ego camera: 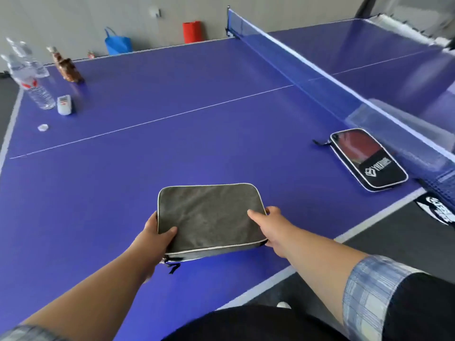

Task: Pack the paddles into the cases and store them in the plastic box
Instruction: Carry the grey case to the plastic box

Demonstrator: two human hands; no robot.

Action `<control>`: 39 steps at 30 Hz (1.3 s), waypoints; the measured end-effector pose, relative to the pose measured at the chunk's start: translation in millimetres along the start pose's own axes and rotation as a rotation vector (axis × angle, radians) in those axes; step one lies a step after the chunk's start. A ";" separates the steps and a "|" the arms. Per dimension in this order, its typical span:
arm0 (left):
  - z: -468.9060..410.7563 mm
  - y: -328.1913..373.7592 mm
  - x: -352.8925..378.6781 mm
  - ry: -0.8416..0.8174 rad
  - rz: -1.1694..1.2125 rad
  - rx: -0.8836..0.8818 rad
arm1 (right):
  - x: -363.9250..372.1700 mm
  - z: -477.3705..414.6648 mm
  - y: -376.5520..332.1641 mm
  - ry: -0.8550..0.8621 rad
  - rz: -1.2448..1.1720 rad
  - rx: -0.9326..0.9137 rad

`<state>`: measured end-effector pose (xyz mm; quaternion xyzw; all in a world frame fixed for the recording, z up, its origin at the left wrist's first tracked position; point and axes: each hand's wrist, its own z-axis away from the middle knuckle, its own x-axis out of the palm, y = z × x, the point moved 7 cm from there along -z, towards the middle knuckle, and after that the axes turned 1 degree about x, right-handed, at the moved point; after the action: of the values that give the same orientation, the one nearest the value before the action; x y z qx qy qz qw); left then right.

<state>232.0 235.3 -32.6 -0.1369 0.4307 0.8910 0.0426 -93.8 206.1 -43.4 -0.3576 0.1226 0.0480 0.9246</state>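
- Grey fabric case (209,216) with pale piping, low in the frame's centre, held just above the blue counter (172,143) near its front edge; zip pull dangling at the lower left corner.
- Left hand (157,238) at the case's lower left corner, thumb on top, fingers curled under and pinching the fabric.
- Right hand (270,226) at the case's right edge, thumb on top, fingers wrapped round the side, clamped on it.
- Black and red case (369,159), zipped closed, flat on the counter at right of the frame, just beside the net (320,70).
- Clear plastic box (369,114) behind the net, upper right; contents too blurred to tell.
- Water bottles (32,77), a brown bottle (69,67) and a small white device (64,104) at upper left, well apart from both cases.
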 end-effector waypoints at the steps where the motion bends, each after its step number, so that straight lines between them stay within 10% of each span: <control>1: -6.0 12.5 10.1 -0.043 -0.020 0.019 | -12.6 3.3 2.5 0.020 -0.070 0.009; 10: -5.2 108.9 129.8 -0.261 -0.215 0.177 | -133.5 31.9 23.4 0.138 -0.377 -0.030; 25: 12.8 264.7 353.8 -0.182 -0.395 0.479 | -334.9 8.8 39.9 0.052 -0.606 0.045; 39: -89.0 383.6 559.7 -0.466 -0.622 0.557 | -412.4 -101.7 28.3 0.371 -0.685 0.179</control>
<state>-360.6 -97.4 47.6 -0.0393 0.5706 0.6937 0.4377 -516.4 158.1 -26.8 -0.2982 0.1646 -0.3396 0.8768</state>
